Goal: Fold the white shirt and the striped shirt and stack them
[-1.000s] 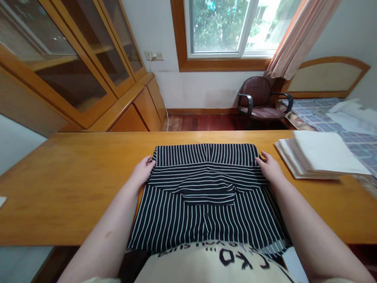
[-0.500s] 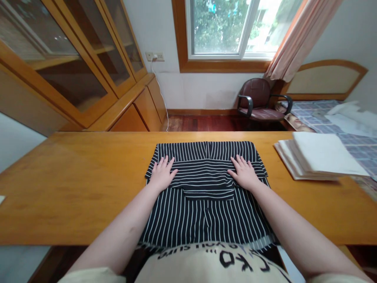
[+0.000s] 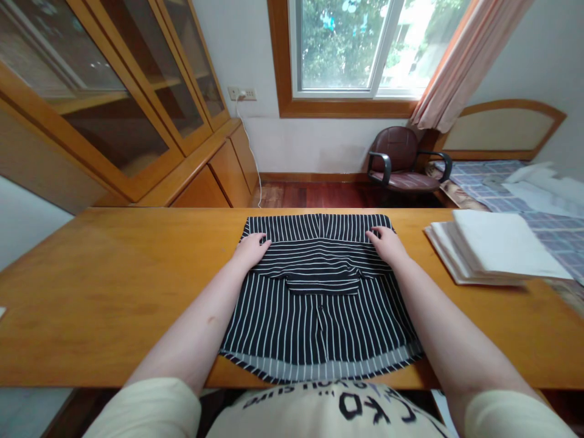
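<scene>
A black shirt with thin white stripes lies on the desk in front of me, its curved hem toward my body. Its upper part is folded, with a band of crosswise stripes over the lengthwise ones. At the left edge of the fold, my left hand has its fingers curled in, closed on the cloth. My right hand grips the opposite edge in the same way, thumb and fingers bent around the fabric. Some fingertips are hidden under or behind the cloth.
The wooden desk spreads under the shirt. A stack of white folded sheets lies at its right end. Beyond the desk stand a maroon armchair, a bed with a checked cover and a glass-fronted cabinet.
Both hands went from lying flat with fingers spread to curled on the shirt's side edges. The shirt has shifted slightly away from my body, and its near hem now shows fully on the desk.
</scene>
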